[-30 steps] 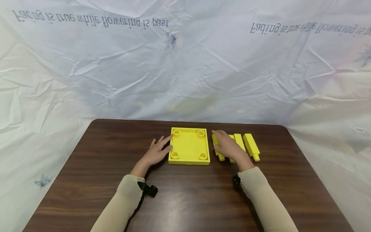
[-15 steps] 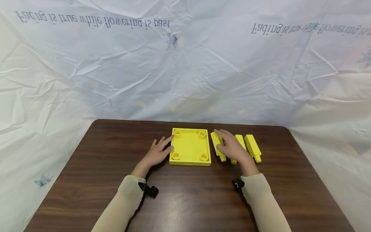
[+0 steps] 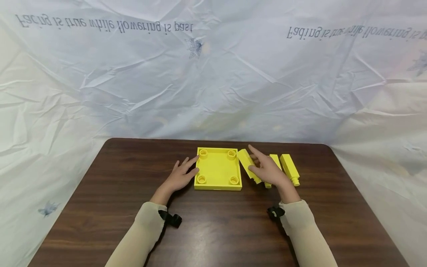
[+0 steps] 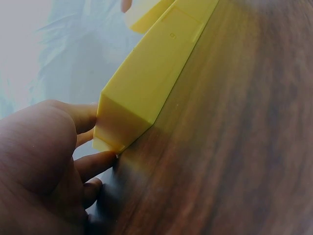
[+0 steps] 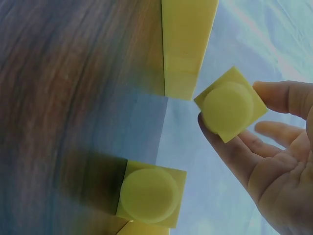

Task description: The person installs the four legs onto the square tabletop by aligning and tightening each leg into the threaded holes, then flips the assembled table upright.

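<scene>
Right wrist view shows the right hand (image 5: 274, 161) pinching a yellow peg-ended block (image 5: 230, 105), its fingers bearing on opposite sides and the round knob facing the camera. From above, this block lies aslant just beside the right edge of a square yellow tray (image 3: 217, 187) with four round sockets. The block is probably light, rigid plastic; its smooth faces could let it twist, so a pinch across two flat sides near the middle should serve best, leaving the knob free. The left hand (image 3: 180, 177) has its fingers spread, touching the tray's left edge; the tray is likely stiff and light enough to slide on the glossy counter (image 3: 116, 207) unless steadied by its rim.

Much is hard to make out. The right hand covers part of a neighbouring block (image 3: 275, 160), and I cannot tell whether the knob showing below belongs to it or to another. The outermost block (image 3: 290, 168) is in plain sight. Whether the pinched block touches the tray is unclear, and the left wrist view cuts off the tray's far end.
</scene>
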`<action>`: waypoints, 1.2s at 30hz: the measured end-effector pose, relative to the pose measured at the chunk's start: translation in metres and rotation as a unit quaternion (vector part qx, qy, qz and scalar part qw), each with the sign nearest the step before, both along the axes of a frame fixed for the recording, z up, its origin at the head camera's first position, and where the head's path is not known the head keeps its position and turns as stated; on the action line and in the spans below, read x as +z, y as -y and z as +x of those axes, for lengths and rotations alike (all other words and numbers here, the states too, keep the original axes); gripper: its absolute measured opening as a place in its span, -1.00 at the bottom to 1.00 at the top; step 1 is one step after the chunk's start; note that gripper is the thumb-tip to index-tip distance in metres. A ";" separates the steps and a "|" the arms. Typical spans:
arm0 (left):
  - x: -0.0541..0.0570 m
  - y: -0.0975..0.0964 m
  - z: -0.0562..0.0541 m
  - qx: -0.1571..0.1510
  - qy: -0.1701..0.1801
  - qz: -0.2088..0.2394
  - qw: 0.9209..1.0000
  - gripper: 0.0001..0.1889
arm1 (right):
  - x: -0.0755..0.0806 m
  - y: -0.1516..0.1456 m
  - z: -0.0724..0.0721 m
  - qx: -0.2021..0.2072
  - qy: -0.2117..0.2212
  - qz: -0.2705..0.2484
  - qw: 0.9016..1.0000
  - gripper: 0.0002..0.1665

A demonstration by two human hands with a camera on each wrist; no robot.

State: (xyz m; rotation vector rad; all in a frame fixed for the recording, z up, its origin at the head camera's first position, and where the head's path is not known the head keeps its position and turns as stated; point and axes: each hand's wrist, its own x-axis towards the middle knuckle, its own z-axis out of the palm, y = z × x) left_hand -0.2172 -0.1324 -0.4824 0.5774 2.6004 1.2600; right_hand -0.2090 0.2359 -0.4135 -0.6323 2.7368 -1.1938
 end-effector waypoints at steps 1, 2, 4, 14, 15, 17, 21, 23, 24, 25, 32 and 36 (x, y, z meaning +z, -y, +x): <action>0.000 0.000 0.000 0.000 0.000 0.000 1.000 -0.34 | 0.000 0.000 0.000 -0.001 0.001 0.000 1.000 -0.09; 0.000 -0.001 0.000 -0.002 -0.002 0.001 1.000 -0.34 | -0.001 0.000 0.000 -0.001 0.001 0.000 1.000 -0.10; 0.000 -0.001 0.000 -0.002 -0.004 0.001 1.000 -0.34 | -0.001 0.000 0.001 -0.004 0.001 0.001 1.000 -0.11; 0.000 -0.001 0.000 -0.005 -0.007 0.005 1.000 -0.34 | -0.001 0.002 0.001 -0.033 0.018 -0.021 0.999 -0.19; 0.000 -0.001 0.000 -0.005 -0.007 0.005 1.000 -0.34 | -0.001 0.002 0.001 -0.036 0.020 -0.022 0.999 -0.19; 0.000 -0.001 0.000 -0.006 -0.009 0.006 1.000 -0.34 | 0.000 0.002 0.001 -0.040 0.021 -0.023 0.999 -0.19; 0.000 -0.002 0.000 -0.008 -0.010 0.005 1.000 -0.34 | 0.002 0.003 0.003 -0.050 0.018 -0.027 0.998 -0.21; 0.000 -0.002 0.000 -0.007 -0.010 0.004 1.000 -0.34 | 0.002 0.003 0.003 -0.054 0.018 -0.037 0.998 -0.25; 0.000 -0.002 0.000 -0.007 -0.010 0.003 1.000 -0.34 | 0.002 0.003 0.003 -0.056 0.016 -0.043 0.997 -0.30; 0.001 -0.002 0.000 -0.007 -0.010 0.003 1.000 -0.34 | 0.002 0.004 0.003 -0.057 0.014 -0.049 0.997 -0.36; 0.002 -0.001 0.001 -0.004 -0.006 0.003 1.000 -0.34 | 0.004 0.004 0.002 -0.054 0.017 -0.081 0.995 -0.61; 0.002 -0.001 0.001 -0.004 -0.007 0.002 1.000 -0.34 | 0.006 0.006 0.004 -0.047 0.030 -0.106 0.993 -0.66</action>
